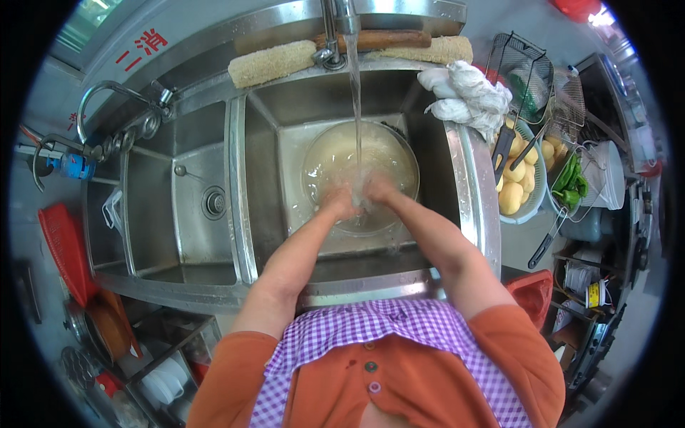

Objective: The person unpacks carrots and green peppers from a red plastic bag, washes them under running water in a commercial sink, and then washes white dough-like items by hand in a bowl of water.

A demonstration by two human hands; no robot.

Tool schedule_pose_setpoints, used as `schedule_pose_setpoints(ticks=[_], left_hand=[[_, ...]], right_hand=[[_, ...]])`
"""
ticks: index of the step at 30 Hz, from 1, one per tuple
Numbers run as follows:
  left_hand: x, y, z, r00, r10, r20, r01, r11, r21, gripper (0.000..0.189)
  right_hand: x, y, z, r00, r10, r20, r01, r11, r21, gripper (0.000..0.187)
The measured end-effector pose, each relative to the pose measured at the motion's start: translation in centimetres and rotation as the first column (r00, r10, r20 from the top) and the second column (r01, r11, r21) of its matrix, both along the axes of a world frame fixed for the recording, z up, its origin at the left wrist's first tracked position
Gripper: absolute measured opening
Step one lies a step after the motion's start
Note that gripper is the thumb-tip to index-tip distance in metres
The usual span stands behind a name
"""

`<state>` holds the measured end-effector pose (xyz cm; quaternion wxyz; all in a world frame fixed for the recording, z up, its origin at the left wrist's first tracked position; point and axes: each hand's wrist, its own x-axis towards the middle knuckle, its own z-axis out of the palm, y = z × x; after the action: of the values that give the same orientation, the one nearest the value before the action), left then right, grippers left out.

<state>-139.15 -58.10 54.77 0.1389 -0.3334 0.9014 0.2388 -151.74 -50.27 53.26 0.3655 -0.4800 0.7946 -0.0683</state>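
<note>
In the middle sink bowl (260, 198) sits a wide round basin (418, 174) of cloudy, pale brown water. A stream of water (356, 107) runs from the faucet (348, 22) down into it. My left hand (340, 200) and my right hand (380, 187) are close together in the front half of the basin, beside the stream, fingers at or under the surface. Both are blurred by motion and splashing. Whether anything is in their fingers is hidden. Some dark bits lie on the sink floor behind the basin's right rim.
Loofahs (273, 63) and a wooden stick (382, 39) lie on the back ledge by the faucet. White cloths (468, 96) hang over the right corner. Right of the sink stand a colander of peeled potatoes (512, 198) and green peppers (571, 182). Another bowl with a drain (215, 203) adjoins left.
</note>
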Motion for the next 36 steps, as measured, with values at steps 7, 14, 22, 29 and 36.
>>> schedule_pose_setpoints(ticks=[7, 14, 22, 29, 36], left_hand=[[-0.8, -4.4, 8.0, 0.648, 0.668, -0.366, 0.006, 0.476, 0.879, 0.039], [0.3, -1.6, 4.0, 0.706, 0.551, -0.446, -0.014, 0.639, 0.769, 0.043], [1.6, -2.7, -0.3, 0.854, 0.414, -0.314, -0.094, 0.718, 0.690, 0.031], [-0.2, -4.9, -0.6, 0.472, 0.881, 0.022, 0.154, -0.107, 0.982, 0.032], [-1.0, -3.7, -0.8, 0.437, 0.858, 0.268, 0.263, -0.407, 0.875, 0.031]], right_hand=[[-2.1, 1.1, 16.7, 0.665, -0.275, 0.694, 0.516, 0.841, -0.162, 0.038], [-5.4, 1.3, 11.7, 0.936, 0.066, 0.346, -0.044, 0.996, -0.073, 0.046], [-6.7, -2.8, -7.5, 0.963, -0.175, -0.205, 0.094, 0.932, -0.351, 0.050], [2.4, -7.6, -3.6, 0.978, 0.099, -0.181, -0.188, 0.789, -0.585, 0.031], [7.1, -4.2, 7.0, 0.995, -0.081, -0.055, 0.006, 0.610, -0.793, 0.023]])
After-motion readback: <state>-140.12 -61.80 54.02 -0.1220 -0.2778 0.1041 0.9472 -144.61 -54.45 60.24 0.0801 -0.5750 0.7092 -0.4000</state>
